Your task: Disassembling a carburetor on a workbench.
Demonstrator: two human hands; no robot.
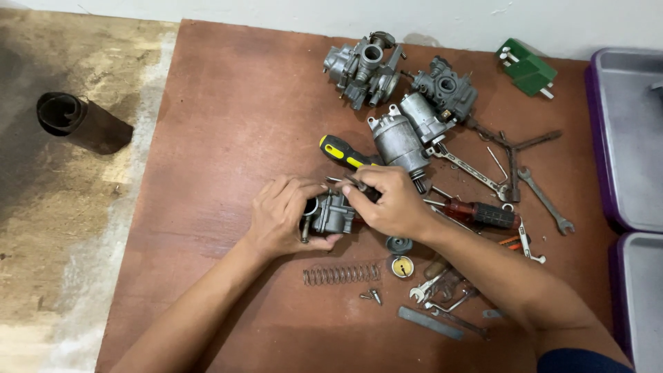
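Observation:
A small grey metal carburetor [330,214] rests on the brown board [235,124], gripped from the left by my left hand [282,215]. My right hand [390,202] holds a screwdriver with a yellow and black handle [343,152], its tip pressed down onto the top of the carburetor. Just below my hands lie a coil spring [341,274], a round brass-coloured cap [400,266], a dark round cap [398,244] and two small screws [373,296].
Two more carburetors [364,68] [445,86] and two grey cylindrical parts [399,144] lie at the back. Spanners [545,200], a red-handled screwdriver [480,214], a green plastic part [528,68] and purple-rimmed trays [625,138] sit to the right. A dark rolled sheet [76,121] lies on the floor, left.

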